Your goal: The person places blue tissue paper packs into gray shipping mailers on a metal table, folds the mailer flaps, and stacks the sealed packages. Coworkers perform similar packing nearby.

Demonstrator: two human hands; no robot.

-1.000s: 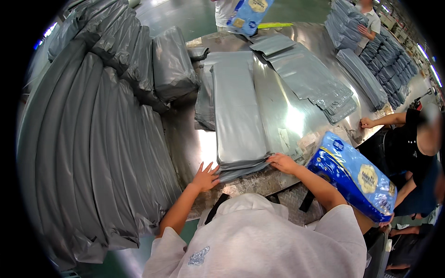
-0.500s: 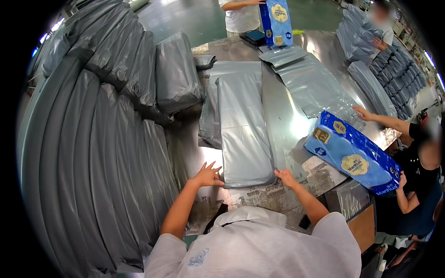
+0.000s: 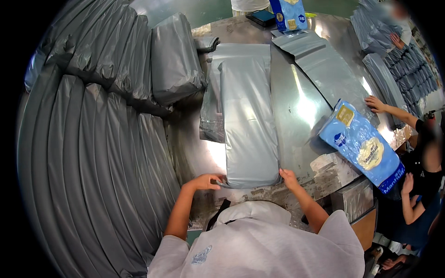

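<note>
A long grey plastic mailing bag (image 3: 250, 125), filled out by something inside, lies in front of me on the metal table. My left hand (image 3: 206, 181) pinches a bit of plastic at its near left corner. At the near right corner, my right hand (image 3: 287, 178) grips the bag's edge with thumb and fingers. Beneath and left of the filled bag lie flat grey bags (image 3: 212, 123). What is inside the filled bag is hidden.
Filled grey bags (image 3: 88, 171) are stacked high on my left, with another upright bag (image 3: 176, 60) farther off. To the right, a co-worker's hand (image 3: 378, 104) rests on flat grey bags (image 3: 329, 69) beside a blue tissue pack (image 3: 359, 143). Another blue pack (image 3: 289, 14) stands at the far edge.
My left hand's spread fingers have closed on the bag's near left corner. My right hand stays at the right corner. The co-worker's blue pack has turned, showing more of its light blue face.
</note>
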